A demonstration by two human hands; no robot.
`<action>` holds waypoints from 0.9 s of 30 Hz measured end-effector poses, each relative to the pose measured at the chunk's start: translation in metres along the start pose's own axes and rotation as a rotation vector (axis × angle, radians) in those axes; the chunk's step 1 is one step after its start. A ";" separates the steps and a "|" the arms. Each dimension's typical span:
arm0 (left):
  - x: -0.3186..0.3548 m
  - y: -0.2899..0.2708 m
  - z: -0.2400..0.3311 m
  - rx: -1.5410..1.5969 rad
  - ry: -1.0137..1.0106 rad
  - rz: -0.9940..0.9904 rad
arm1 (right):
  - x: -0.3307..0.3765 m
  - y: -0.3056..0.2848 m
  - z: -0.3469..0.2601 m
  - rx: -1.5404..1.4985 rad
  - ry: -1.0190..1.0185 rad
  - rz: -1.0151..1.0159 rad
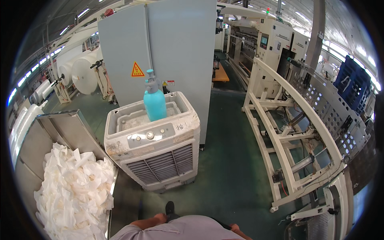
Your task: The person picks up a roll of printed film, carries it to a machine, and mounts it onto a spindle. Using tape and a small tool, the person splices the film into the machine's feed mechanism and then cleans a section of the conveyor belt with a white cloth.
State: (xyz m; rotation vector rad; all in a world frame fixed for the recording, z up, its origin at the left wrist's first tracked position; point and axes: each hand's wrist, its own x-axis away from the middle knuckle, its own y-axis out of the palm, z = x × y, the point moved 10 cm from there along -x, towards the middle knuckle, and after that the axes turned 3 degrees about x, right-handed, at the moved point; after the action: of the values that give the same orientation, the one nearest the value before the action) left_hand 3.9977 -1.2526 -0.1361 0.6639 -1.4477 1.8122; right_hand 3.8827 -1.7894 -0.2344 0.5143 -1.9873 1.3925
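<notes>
My left hand (161, 218) hangs low beside my body at the lower edge, near my dark shoe. Its fingers do not show clearly. Only a bit of my right arm (238, 231) shows past the grey shirt, and the hand there is out of sight. In front of me stands a worn off-white air cooler (158, 136) with knobs and a slatted grille. A turquoise pump spray bottle (155, 105) with a grey head stands upright in its recessed top. Neither arm reaches to the cooler or the bottle.
At the left, a metal bin (68, 120) holds a heap of white scraps (74, 192). A tall grey cabinet (180, 48) rises behind the cooler. Large white rolls (85, 74) stand farther left. A cream machine frame (288, 132) lines the right side of the green floor (224, 152).
</notes>
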 end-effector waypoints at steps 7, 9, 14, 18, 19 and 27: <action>0.007 -0.002 -0.001 0.064 0.017 -0.009 | -0.015 0.006 0.001 0.058 -0.074 -0.007; 0.008 -0.002 -0.004 0.069 -0.013 0.003 | -0.022 0.005 0.005 0.082 -0.084 0.012; 0.007 -0.001 -0.007 0.035 -0.043 -0.003 | -0.033 0.024 0.002 0.389 -0.213 -0.082; 0.011 -0.006 -0.009 0.103 -0.045 0.053 | -0.032 0.027 -0.011 0.642 -0.378 0.024; 0.012 -0.008 -0.010 0.130 -0.052 0.071 | -0.032 0.028 -0.012 0.655 -0.397 0.027; 0.004 -0.003 -0.011 0.039 -0.017 0.013 | -0.039 0.032 -0.010 0.555 -0.407 -0.142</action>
State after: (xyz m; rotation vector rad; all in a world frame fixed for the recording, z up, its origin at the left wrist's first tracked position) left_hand 3.9980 -1.2405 -0.1341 0.6923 -1.4335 1.8536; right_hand 3.8924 -1.7706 -0.2816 1.2467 -1.7884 1.8602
